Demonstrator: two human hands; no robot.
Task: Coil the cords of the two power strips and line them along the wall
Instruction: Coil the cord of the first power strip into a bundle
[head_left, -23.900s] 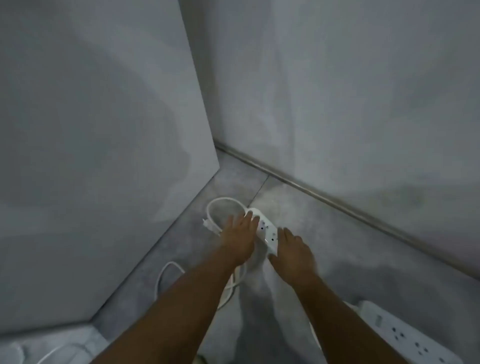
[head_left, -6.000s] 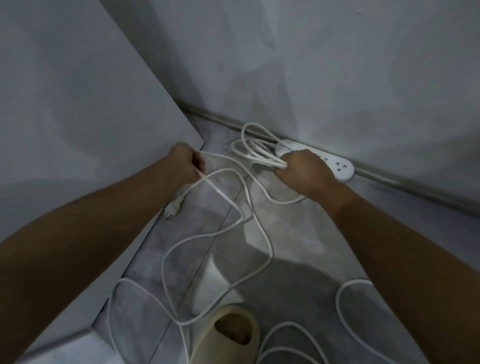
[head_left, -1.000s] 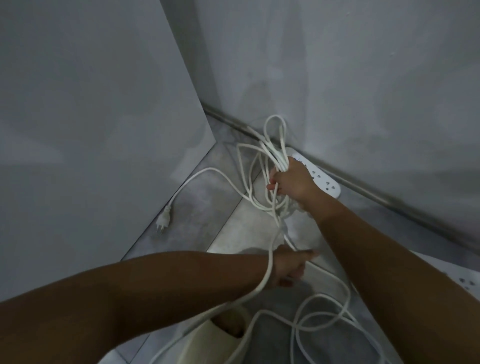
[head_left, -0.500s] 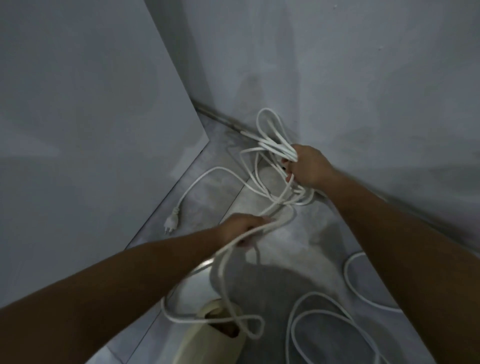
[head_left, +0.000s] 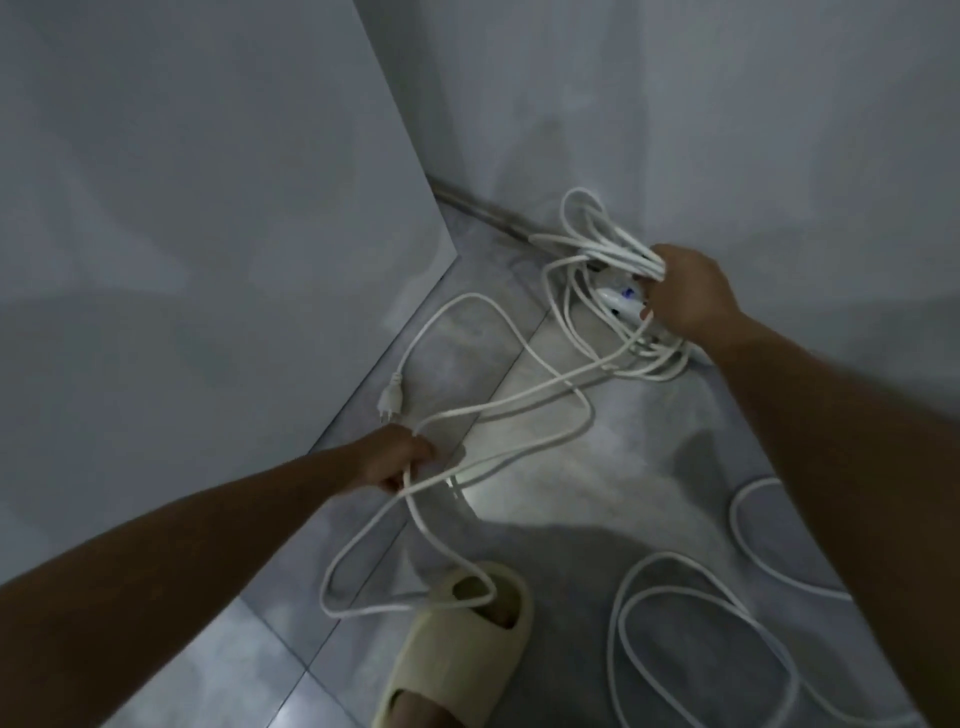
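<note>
Head view: our left hand (head_left: 395, 460), fingers (head_left: 423, 448) closed on the cord (head_left: 540, 389), has drawn back toward 8 o'clock. Our right hand (head_left: 685, 296) grips the coil (head_left: 608, 249) at 2 o'clock, so another loop is ready.

Dim, grey-blue, low contrast, grainy all over. Light seemingly came from behind the camera and above: a broad soft shadow lay on the floor (head_left: 649, 431) in the lower middle, with one small bright glare patch on a tile beside it. White cord (head_left: 540, 395) was the brightest thing, not blown out. Right hand (head_left: 685, 296) and the loops it gripped were smeared by motion blur. Wall (head_left: 727, 130) showed a faint mottled sheen. Wide-angle stretch bulged both forearms toward the corners; slipper (head_left: 457, 649) looked soft at the bottom edge.
</note>
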